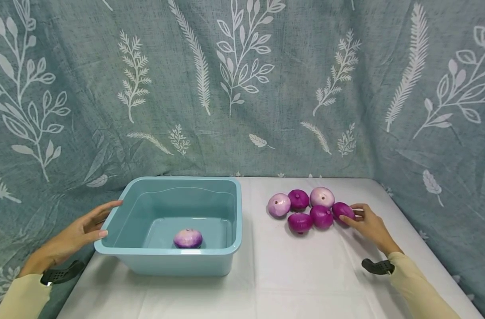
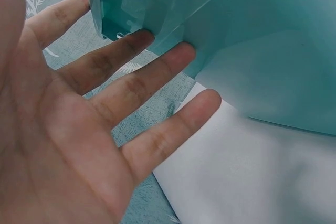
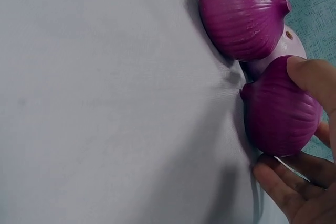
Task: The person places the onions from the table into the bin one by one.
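My right hand [image 1: 370, 225] holds a dark purple onion [image 1: 342, 213] at the right end of a cluster of onions. In the right wrist view, the thumb [image 3: 311, 77] lies on that onion's upper side and the fingers are around its lower side. My left hand [image 1: 79, 230] touches the left rim of a light blue plastic tub [image 1: 166, 251]. The left wrist view shows its fingers [image 2: 131, 90] spread and nearly straight beside the tub's outer wall. One purple and white onion [image 1: 188, 239] lies inside the tub.
Beside the held onion are more dark onions [image 1: 321, 216] and pale ones [image 1: 279, 205], close together on the white-covered table [image 1: 306, 274]. Grey-green leaf-patterned cloth [image 1: 266, 133] hangs behind and at both sides. A dark band [image 1: 378, 267] is on each wrist.
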`<state>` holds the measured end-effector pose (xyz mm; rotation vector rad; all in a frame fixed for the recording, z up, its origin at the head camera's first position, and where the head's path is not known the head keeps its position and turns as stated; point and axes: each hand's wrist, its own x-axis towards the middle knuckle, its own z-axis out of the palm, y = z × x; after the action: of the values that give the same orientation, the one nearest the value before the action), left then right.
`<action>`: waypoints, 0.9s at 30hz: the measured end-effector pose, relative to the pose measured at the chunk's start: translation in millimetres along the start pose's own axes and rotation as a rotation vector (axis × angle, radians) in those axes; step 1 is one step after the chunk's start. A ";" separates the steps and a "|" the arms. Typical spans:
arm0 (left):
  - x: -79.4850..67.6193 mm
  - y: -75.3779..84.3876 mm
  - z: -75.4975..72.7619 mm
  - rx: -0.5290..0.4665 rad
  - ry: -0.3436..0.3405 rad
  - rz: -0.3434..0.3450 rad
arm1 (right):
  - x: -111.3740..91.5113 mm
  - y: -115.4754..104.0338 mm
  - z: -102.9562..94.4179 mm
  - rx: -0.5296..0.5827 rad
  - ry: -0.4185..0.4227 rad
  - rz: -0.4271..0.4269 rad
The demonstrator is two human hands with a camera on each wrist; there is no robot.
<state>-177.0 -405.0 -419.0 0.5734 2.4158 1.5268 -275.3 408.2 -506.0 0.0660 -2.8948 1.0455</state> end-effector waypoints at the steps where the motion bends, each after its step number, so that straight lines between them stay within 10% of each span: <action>1: 0.1 0.0 0.1 -0.006 -0.002 0.003 | -0.5 0.6 -0.1 0.007 -0.004 -0.001; 27: -0.6 0.3 0.7 0.001 -0.006 0.008 | -13.2 5.0 -19.1 -0.010 0.042 -0.044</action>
<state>-176.2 -404.6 -419.0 0.5879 2.4123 1.5251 -261.6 424.5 -495.5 0.1059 -2.8474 1.0128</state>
